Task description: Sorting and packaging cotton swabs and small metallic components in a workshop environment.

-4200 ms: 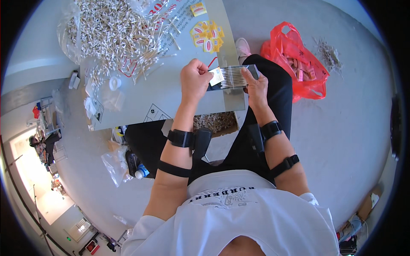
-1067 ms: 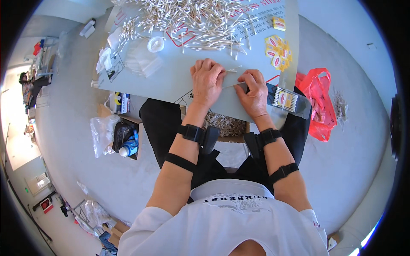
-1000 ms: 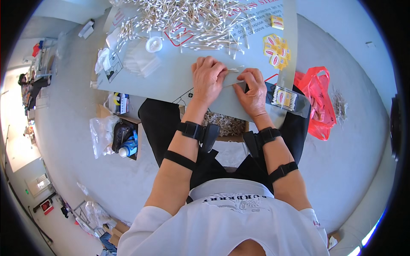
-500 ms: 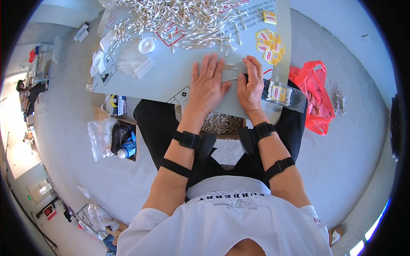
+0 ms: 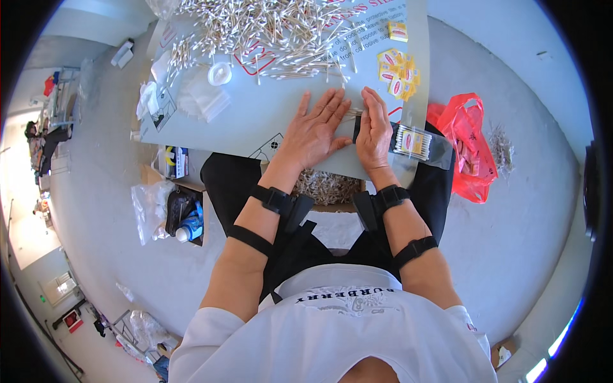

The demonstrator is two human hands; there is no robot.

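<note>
My left hand (image 5: pixel 314 133) lies palm down on the grey tabletop (image 5: pixel 255 121), its fingers spread. Close beside it, my right hand (image 5: pixel 374 133) rests on its edge with fingers stretched out and held together. Between the fingertips a few cotton swabs (image 5: pixel 353 113) partly show; the rest is covered by the hands. A dark strip (image 5: pixel 439 152) runs from under my right hand toward the table's right side. On it sits a clear packet of cotton swabs with a yellow card (image 5: pixel 412 142), right of my right wrist.
A large heap of cotton swabs (image 5: pixel 255 32) covers the far table. Yellow cards (image 5: pixel 397 75) lie far right; clear bags (image 5: pixel 203 99) and a round white tub (image 5: pixel 219 73) are left. Below the table edge stands a box of swabs (image 5: pixel 325 186). A red plastic bag (image 5: pixel 469 140) hangs at right.
My left hand has shifted right, nearer my right hand, with its fingers spread wider. Less of the swabs between the hands shows. My right hand stays almost in place.
</note>
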